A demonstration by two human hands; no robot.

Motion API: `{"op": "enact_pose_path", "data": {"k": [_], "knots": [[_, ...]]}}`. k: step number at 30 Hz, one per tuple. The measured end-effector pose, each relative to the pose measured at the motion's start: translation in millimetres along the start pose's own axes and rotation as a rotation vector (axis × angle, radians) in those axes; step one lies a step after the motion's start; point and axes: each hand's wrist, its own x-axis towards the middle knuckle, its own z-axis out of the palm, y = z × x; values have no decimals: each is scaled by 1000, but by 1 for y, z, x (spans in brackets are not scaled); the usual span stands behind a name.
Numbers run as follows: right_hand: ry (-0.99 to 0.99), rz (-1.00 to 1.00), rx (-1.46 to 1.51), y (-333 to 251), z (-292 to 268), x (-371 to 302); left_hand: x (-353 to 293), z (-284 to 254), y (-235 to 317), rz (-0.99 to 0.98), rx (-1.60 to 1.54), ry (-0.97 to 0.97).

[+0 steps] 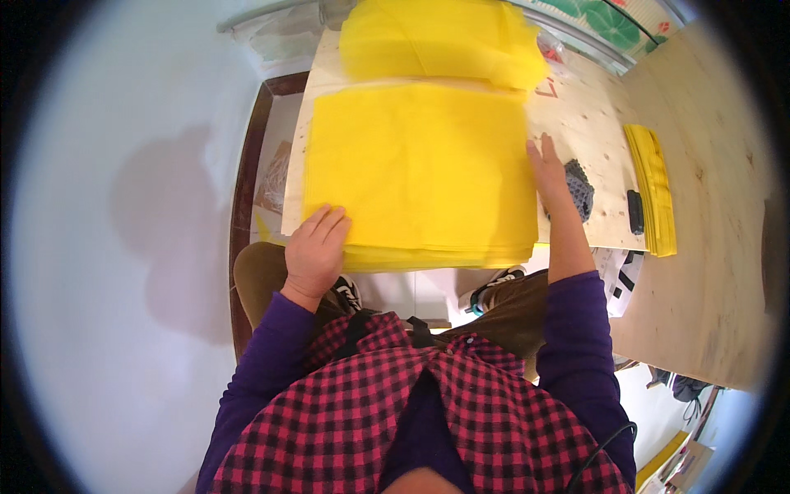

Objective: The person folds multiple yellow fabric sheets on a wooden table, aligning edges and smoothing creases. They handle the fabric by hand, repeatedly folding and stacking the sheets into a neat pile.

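Yellow sheets, one squared stack on the tabletop, its near edge overhanging slightly. Hands: two. Left hand on the stack's near left corner, fingers straight and close together on top; cannot tell whether the thumb grips beneath. Right hand along the stack's right edge, fingers extended, slightly parted, closed on nothing. Directly beyond the stack: one yellow pile, blurred. Right of the stack, past the right forearm that partly blocks it: one grey patterned item. Farther right of the stack: one small black object, then one folded yellow bundle.
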Motion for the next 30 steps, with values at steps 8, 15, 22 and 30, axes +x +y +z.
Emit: {"op": "enact_pose_path", "data": {"k": [8, 15, 22, 30], "knots": [[-44, 108, 328, -15, -2, -15, -3, -34, -9, -91, -242, -50], [-22, 118, 434, -11, -6, -15, 23, -10, -62, -570, -929, 74], [-62, 101, 434, -12, 15, -2, 74, 35, -77, -807, -1251, -71], [-104, 68, 469, -14, 16, -10, 80, 30, -74, -835, -1316, -106]]}}
